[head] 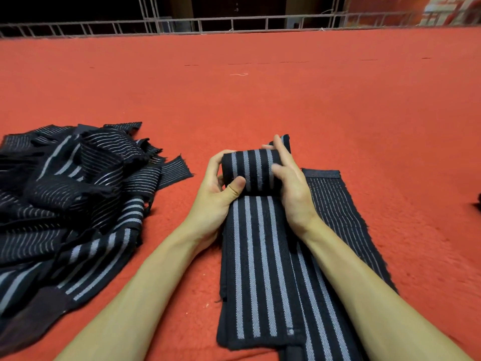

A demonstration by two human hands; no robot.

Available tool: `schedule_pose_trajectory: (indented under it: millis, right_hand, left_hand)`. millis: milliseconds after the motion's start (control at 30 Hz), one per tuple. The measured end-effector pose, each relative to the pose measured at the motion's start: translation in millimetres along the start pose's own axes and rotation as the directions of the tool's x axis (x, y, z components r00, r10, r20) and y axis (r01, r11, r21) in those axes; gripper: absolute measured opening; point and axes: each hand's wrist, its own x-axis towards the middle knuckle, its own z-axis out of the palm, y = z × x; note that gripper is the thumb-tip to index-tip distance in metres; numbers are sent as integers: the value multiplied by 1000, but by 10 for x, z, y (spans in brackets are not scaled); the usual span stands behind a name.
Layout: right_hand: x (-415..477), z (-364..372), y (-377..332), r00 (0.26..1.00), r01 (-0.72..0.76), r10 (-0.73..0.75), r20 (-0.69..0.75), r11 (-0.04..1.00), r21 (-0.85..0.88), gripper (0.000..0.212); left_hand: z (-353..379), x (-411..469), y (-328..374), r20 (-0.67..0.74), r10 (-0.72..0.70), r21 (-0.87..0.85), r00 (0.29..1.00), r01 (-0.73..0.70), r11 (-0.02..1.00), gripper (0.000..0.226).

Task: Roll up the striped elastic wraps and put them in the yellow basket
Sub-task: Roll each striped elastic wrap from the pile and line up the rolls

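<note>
A black elastic wrap with grey stripes lies lengthwise before me on the red carpet; its far end is wound into a roll (251, 169), and the flat part (256, 269) runs back toward me. My left hand (216, 196) grips the roll's left end, thumb pressed on its front. My right hand (289, 186) grips the right end, fingers curled over the top. Another thin-striped wrap (335, 204) lies flat under and to the right of it. The yellow basket is out of view.
A heap of several loose striped wraps (70, 199) covers the carpet at the left. The red carpet (260, 95) stretches far ahead to a metal railing (197, 24). A dark object (478, 201) shows at the right edge.
</note>
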Motion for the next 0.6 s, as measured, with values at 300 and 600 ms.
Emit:
schedule_pose_trajectory:
  millis: [300, 600]
  right_hand:
    - [-3, 19, -35, 995, -84, 83, -53, 996, -2, 87]
    - [-7, 30, -56, 983, -117, 133, -130, 985, 123, 19]
  left_hand:
    - [5, -2, 2, 62, 143, 75, 988, -147, 986, 51]
    - [39, -72, 75, 198, -16, -166, 980, 49, 985, 41]
